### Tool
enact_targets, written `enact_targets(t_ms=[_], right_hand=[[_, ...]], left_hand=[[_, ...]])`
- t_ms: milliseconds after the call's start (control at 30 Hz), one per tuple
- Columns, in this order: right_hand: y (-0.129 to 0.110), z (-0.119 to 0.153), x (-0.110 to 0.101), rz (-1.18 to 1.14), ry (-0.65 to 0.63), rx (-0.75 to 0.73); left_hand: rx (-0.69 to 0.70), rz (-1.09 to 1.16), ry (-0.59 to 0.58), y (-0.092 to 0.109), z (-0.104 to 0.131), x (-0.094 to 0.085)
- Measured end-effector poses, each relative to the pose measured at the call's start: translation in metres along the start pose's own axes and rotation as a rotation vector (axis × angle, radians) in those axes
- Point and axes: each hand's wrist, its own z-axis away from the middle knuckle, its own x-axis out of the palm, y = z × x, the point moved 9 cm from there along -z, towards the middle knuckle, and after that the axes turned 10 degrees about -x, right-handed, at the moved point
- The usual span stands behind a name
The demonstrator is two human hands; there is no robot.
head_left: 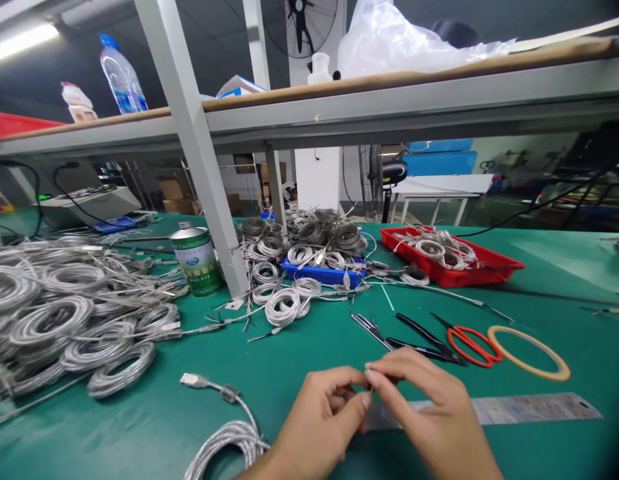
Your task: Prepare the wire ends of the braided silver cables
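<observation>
My left hand (324, 417) and my right hand (429, 400) meet over the green table, low and right of the middle. Both have thumb and fingers pinched together around something very small, mostly hidden between the fingertips. A coiled clear-jacketed cable (229, 443) with a USB plug (193, 381) at its end lies left of my left hand and runs toward that wrist. Beneath my hands a steel ruler (534, 408) lies flat, partly covered by them. Black-handled pliers (424, 340), tweezers (372, 330) and red-handled scissors (473, 345) rest just beyond my right hand.
A large pile of coiled cables (79, 320) covers the left side. Behind are a green can (197, 263), a shelf post (199, 153), a blue tray (324, 272) of cables and a red tray (489, 267). A yellow tape ring (562, 365) lies right. A shelf (389, 100) spans above.
</observation>
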Motion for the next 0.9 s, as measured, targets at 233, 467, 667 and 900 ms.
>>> enact_targets(t_ms=[233,467,667,900], right_hand=[[0.049,0.02,0.015,-0.5,0.194,0.469],[0.043,0.035,0.055,-0.581,-0.022,0.393],[0.026,0.035,0.068,-0.483,-0.124,0.32],[0.026,0.042,0.065,-0.295,-0.082,0.195]], left_hand=[[0.05,0.106,0.056,0.004,-0.001,-0.011],[0.227,0.121,0.188,0.02,0.006,-0.027],[0.294,0.136,0.182,0.027,0.013,-0.026],[0.238,0.368,0.089,0.018,0.008,-0.022]])
